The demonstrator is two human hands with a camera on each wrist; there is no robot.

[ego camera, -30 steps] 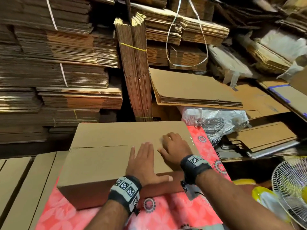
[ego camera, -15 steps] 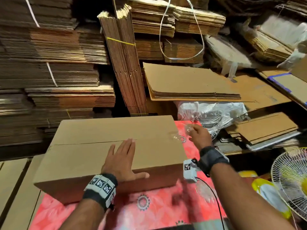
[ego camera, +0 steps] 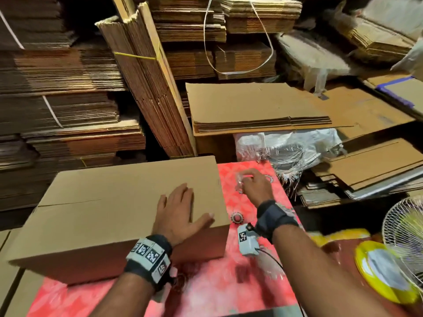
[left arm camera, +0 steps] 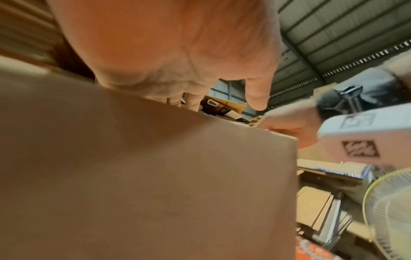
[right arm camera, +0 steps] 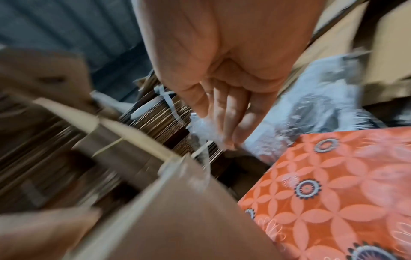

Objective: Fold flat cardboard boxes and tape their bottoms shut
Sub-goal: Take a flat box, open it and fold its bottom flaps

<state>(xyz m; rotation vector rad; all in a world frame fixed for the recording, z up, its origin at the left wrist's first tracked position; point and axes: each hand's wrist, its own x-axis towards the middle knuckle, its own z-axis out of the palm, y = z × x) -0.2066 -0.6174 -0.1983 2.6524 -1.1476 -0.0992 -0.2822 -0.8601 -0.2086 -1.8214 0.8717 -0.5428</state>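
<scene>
**Box held flat on a crowded packing table**

Walls of bundled flat cardboard (ego camera: 68, 92) rise behind and to the left of the work area, with a leaning strapped bundle (ego camera: 148, 92) just behind the box's far edge and a low stack of flat sheets (ego camera: 256, 106) at the back right. The assembled cardboard box (ego camera: 119, 207) lies on the red patterned tablecloth (ego camera: 229, 287), covering the table's left part; its left end juts past the cloth over pale boards (ego camera: 11, 282), and its right edge stops short of the table's right side, leaving a bare strip of cloth there. A seam between its flaps runs along the top from the left edge. A white fan guard (ego camera: 405, 239) and a yellow-rimmed plate (ego camera: 389, 291) crowd the right side, and a white plastic sack (ego camera: 290, 145) lies just beyond the table's far right corner. The left hand (ego camera: 180, 209) rests palm down on the box top near its near right corner, fingers straight and together, thumb spread toward the edge. The right hand (ego camera: 254, 188) hovers over the bare cloth strip beside the box, fingers curled around a crumpled piece of clear tape (ego camera: 240, 181); in the blurred right wrist view the shiny film (right arm camera: 200, 128) sits at the fingertips (right arm camera: 231, 139).
</scene>
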